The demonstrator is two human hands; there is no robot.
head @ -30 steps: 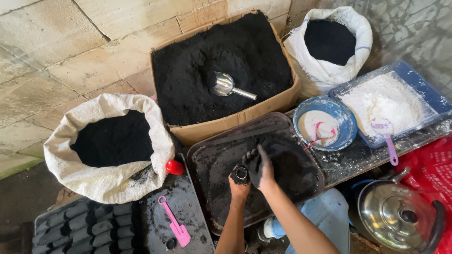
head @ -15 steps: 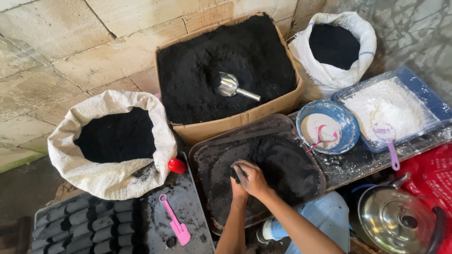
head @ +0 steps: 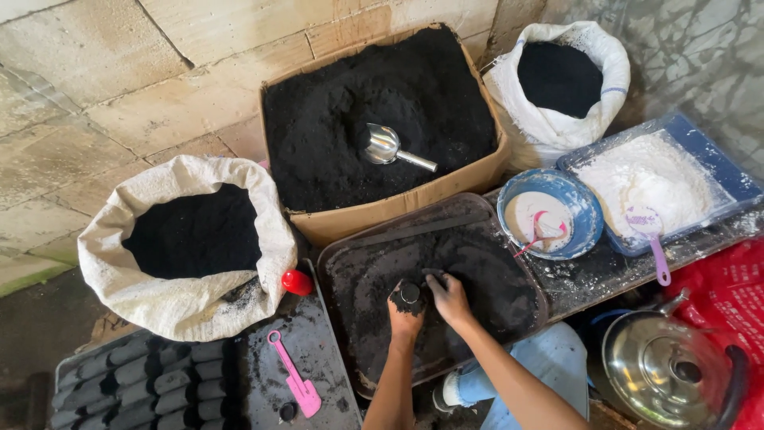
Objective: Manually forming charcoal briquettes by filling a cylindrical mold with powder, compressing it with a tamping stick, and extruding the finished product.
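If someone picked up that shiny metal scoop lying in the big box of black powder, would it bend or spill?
The metal scoop looks stiff, so it probably would not bend. It lies half sunk in the black powder of the cardboard box, so some loose powder would likely trickle off. Its smooth handle may feel a bit slippery.

A makeshift charcoal-briquette workshop on a rough stone floor [head: 119, 95] is shown: black powder is held in a cardboard box [head: 382, 127] and woven sacks [head: 187, 247], white powder in a blue tray [head: 748, 179], and pressed briquettes [head: 143, 382] are laid in rows.
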